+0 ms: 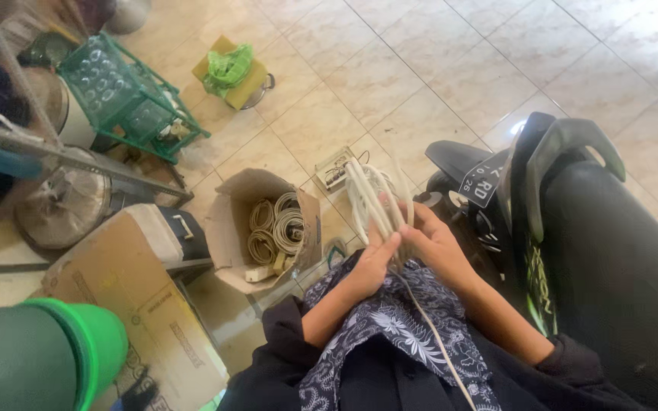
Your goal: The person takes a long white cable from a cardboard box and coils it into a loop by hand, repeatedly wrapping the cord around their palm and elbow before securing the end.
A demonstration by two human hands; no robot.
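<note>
A bundle of white cable [371,199], looped into long folds, stands just right of the frame's center, held up between two hands above the person's lap. The left hand [375,262] grips the lower part of the loops from the left, fingers curled around them. The right hand [436,242] closes on the same bundle from the right, its fingers wrapped over the strands. One loose strand of the cable trails from the hands down toward the bottom edge, across a dark blue cloth with a white flower pattern [405,335] that lies over the person's lap. Both forearms are bare, coming out of dark sleeves.

Just left of the hands, on the tiled floor [436,68], sits an open cardboard box [241,221] with several coils of pale cable [276,227] inside. Behind the bundle, a small power strip or socket block [333,173] lies on the tiles. To the right, the black rear of a motorbike [573,221] fills the frame's right side, close to the right forearm.

At lower left are a green bucket [47,354] and a larger cardboard box [127,293]. At upper left stands a green crate [127,95], and farther up, a green plastic bag [228,67] rests on a brown parcel.
</note>
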